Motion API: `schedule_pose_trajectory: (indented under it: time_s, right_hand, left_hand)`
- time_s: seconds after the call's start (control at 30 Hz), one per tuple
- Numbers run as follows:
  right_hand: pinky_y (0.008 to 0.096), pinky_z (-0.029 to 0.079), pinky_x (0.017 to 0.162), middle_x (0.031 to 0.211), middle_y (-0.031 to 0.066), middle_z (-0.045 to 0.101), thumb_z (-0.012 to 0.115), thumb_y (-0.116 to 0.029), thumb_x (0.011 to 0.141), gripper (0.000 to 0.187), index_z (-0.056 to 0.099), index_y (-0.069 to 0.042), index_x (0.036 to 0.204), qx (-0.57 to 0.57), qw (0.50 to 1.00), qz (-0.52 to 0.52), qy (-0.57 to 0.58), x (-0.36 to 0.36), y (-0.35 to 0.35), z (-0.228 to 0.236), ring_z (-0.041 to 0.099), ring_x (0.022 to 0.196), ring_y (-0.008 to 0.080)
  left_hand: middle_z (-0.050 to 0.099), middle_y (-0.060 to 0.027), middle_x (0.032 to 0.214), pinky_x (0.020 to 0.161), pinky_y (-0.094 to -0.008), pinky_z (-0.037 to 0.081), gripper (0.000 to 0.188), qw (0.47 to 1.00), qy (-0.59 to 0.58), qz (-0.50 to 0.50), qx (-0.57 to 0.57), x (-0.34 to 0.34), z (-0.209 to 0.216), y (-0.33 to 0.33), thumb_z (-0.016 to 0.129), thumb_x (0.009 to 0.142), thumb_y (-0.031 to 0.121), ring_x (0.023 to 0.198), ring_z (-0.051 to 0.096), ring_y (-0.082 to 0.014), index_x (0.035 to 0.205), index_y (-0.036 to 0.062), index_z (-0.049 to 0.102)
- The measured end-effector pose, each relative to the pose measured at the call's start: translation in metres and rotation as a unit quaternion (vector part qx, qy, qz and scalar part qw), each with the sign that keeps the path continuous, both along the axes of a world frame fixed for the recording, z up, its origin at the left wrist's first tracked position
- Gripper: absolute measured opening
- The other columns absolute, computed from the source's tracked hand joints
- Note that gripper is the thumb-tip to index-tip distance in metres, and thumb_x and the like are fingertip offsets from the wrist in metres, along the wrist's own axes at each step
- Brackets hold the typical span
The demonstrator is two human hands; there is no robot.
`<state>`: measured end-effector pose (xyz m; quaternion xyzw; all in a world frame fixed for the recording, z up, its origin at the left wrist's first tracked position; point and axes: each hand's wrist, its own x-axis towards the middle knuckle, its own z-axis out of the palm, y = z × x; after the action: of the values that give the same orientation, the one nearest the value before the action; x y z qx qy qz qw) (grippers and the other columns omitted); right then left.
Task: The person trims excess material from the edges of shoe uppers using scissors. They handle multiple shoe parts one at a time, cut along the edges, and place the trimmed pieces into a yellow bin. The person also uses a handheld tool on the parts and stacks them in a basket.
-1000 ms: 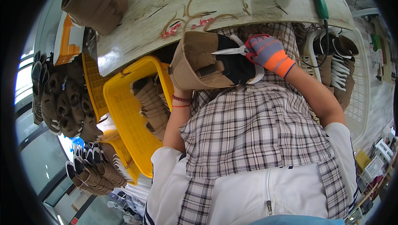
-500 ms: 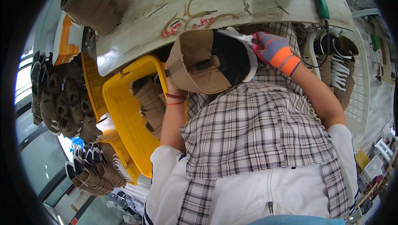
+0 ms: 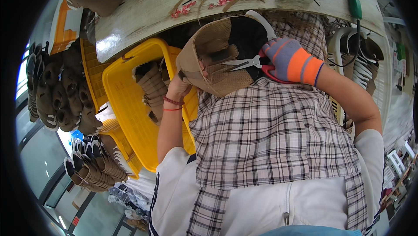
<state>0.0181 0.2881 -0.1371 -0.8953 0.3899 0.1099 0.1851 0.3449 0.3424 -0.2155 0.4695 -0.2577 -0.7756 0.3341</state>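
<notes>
A brown mesh shoe upper (image 3: 188, 60) with black lining and a white edge is held up below the table's front edge, its opening turned toward me. My left hand (image 3: 179, 86) grips its left side, with a fingertip showing inside the upper. My right hand (image 3: 288, 59), in a grey and orange glove, is closed on the red handles of a pair of scissors (image 3: 246, 63). Their slightly parted blades point left into the upper's opening, near a dark strip inside it. Whether the blades touch the material I cannot tell.
A yellow plastic basket (image 3: 114, 105) with brown uppers stands to my left. Further left are stacked uppers (image 3: 98, 164). Ahead lies the table (image 3: 148, 10) with a flower pattern. A green-handled tool (image 3: 354, 1) with a black cord is at its right edge, above a white basket (image 3: 383, 79).
The scissors have swung from the upper's far white edge down into its opening, blades now parted. My left hand has tilted the upper, and a fingertip now shows inside it.
</notes>
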Motion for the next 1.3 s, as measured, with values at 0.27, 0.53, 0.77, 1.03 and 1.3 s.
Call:
schedule_pose_trajectory:
  time_s: [0.27, 0.53, 0.77, 1.03, 1.3]
  right_hand:
    - [0.0352, 0.05, 0.067, 0.083, 0.0102, 0.064, 0.067, -0.04, 0.074, 0.036, 0.063, -0.009, 0.093, -0.072, 0.997, -0.019, 0.003, -0.007, 0.003, -0.009, 0.063, 0.078, 0.0245]
    - [0.0358, 0.05, 0.064, 0.082, 0.009, 0.065, 0.068, -0.04, 0.074, 0.039, 0.061, -0.009, 0.096, -0.155, 0.984, 0.003, -0.092, -0.014, 0.002, -0.014, 0.064, 0.075, 0.0256]
    - [0.0347, 0.051, 0.07, 0.095, 0.0094, 0.064, 0.071, -0.037, 0.071, 0.04, 0.062, -0.01, 0.099, 0.022, 0.988, -0.054, 0.141, -0.004, -0.008, 0.008, 0.063, 0.089, 0.0227]
    - [0.0329, 0.047, 0.077, 0.093, 0.0073, 0.064, 0.07, -0.029, 0.071, 0.034, 0.064, -0.013, 0.101, -0.153, 0.988, -0.008, 0.037, 0.028, 0.0, -0.004, 0.06, 0.091, 0.0222]
    - [0.0341, 0.048, 0.075, 0.09, 0.0068, 0.064, 0.064, -0.022, 0.073, 0.027, 0.065, -0.009, 0.097, -0.174, 0.983, 0.026, 0.056, 0.037, -0.002, -0.003, 0.061, 0.089, 0.0234]
  left_hand:
    - [0.057, 0.0031, 0.084, 0.068, -0.0164, 0.043, 0.025, 1.0, 0.009, 0.011, -0.006, -0.001, -0.003, 0.003, 0.074, 0.071, -0.004, 0.075, 0.055, -0.0056, 0.088, 0.0068, 0.059]
    - [0.058, 0.002, 0.085, 0.071, -0.0177, 0.046, 0.025, 1.0, 0.008, 0.012, 0.004, 0.0, -0.006, 0.002, 0.073, 0.072, -0.003, 0.077, 0.057, -0.0066, 0.091, 0.005, 0.059]
    - [0.065, -0.0047, 0.087, 0.059, -0.0239, 0.054, 0.033, 1.0, 0.021, 0.015, 0.009, 0.008, -0.019, 0.008, 0.071, 0.076, 0.004, 0.077, 0.064, -0.013, 0.107, 0.0004, 0.06]
    - [0.065, -0.0076, 0.097, 0.074, -0.0272, 0.054, 0.03, 0.993, 0.058, 0.068, 0.074, 0.005, -0.026, 0.013, 0.07, 0.075, -0.002, 0.083, 0.064, -0.0148, 0.104, -0.0011, 0.063]
    - [0.065, -0.0082, 0.098, 0.077, -0.0291, 0.055, 0.028, 0.992, 0.05, 0.087, 0.077, 0.002, -0.032, 0.015, 0.07, 0.076, -0.002, 0.084, 0.065, -0.0165, 0.103, -0.0008, 0.063]
